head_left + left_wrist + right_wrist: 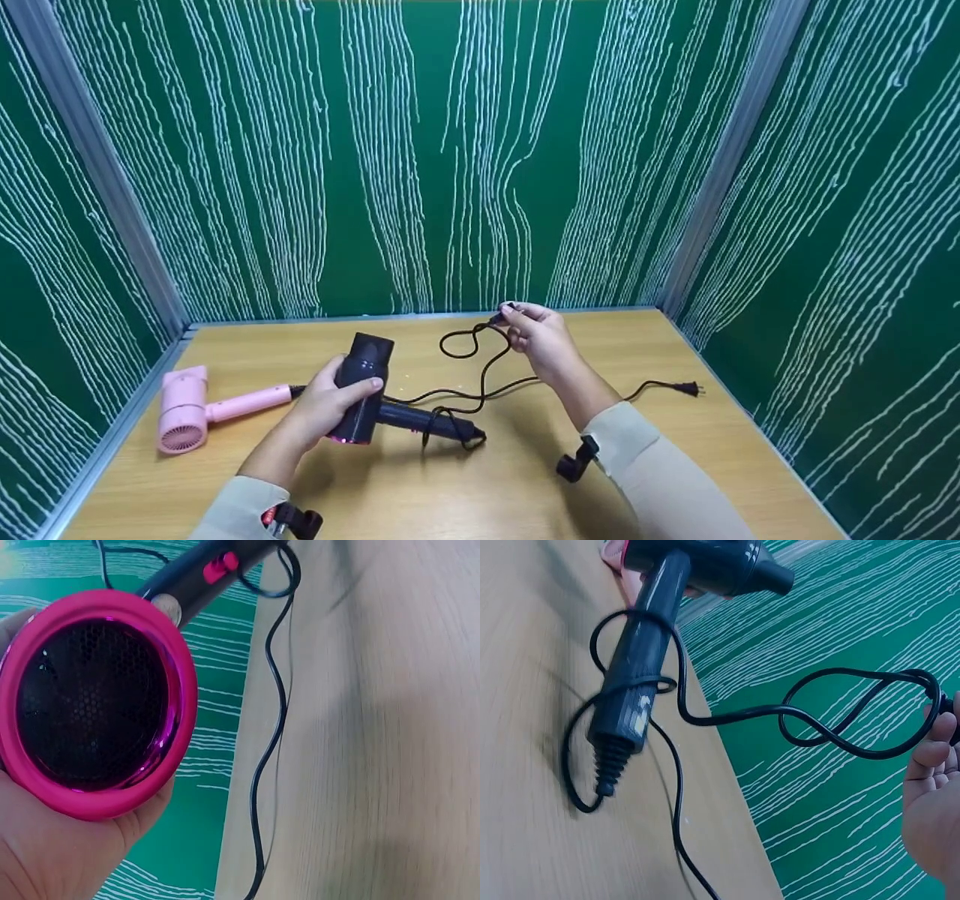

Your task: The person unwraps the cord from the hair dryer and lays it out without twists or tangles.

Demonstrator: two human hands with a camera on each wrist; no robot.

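Note:
My left hand (322, 409) grips the barrel of a dark hair dryer (365, 390), its flat nozzle pointing away from me and its handle to the right. In the left wrist view, the pink-rimmed air intake (94, 705) and pink switch (220, 568) face the camera. A black cord (742, 717) loops round the handle (641, 664) and runs to my right hand (544, 341). Thumb and fingers there pinch the cord's dark end (501, 316), held up near the table's back edge and partly hidden by the fingers. A small loop of cord hangs beside that hand.
On the left of the wooden table (450, 495) lies a pink hair dryer (184, 409). A second stretch of black cord (442, 392) crosses behind the dark dryer and under my right arm to a two-pin plug (688, 388). Green walls (375, 285) with white streaks enclose the table.

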